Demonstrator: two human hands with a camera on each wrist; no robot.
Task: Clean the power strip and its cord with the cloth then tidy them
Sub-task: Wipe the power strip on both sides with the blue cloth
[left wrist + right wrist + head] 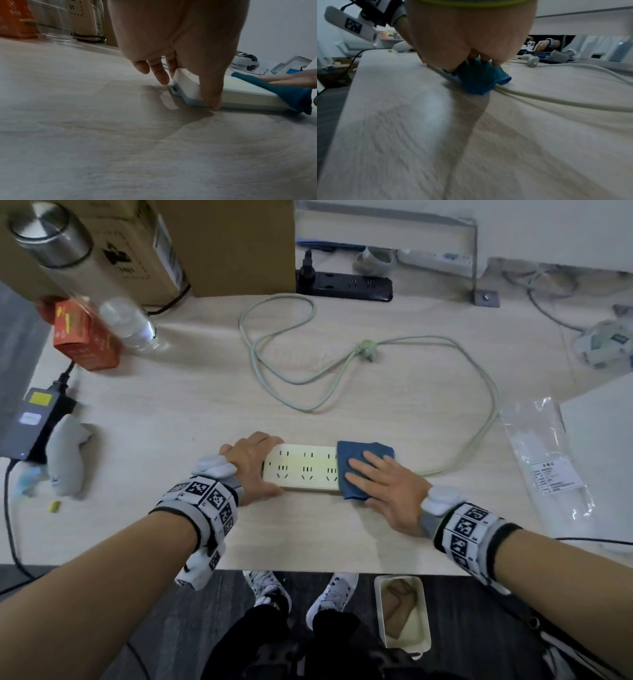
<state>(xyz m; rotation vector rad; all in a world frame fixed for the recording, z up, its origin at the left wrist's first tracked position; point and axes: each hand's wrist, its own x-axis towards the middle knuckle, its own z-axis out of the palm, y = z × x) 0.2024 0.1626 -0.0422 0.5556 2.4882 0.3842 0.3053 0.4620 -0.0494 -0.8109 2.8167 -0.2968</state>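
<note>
A cream power strip (303,469) (240,93) lies flat near the table's front edge. My left hand (255,465) (188,81) grips its left end, thumb on the near side and fingers on the far side. A blue cloth (363,463) (288,92) (479,79) covers the strip's right end. My right hand (383,481) (471,40) presses flat on the cloth with straight fingers. The pale green cord (472,378) (565,102) leaves the strip's right end, loops across the table and ends in a plug (366,347) (532,60).
A black power strip (346,285) lies at the back by a cardboard box (226,244). At the left stand a red carton (85,337), a clear bottle (132,325) and a steel flask (51,237). A plastic bag (544,463) lies at right. A bin (402,614) sits on the floor.
</note>
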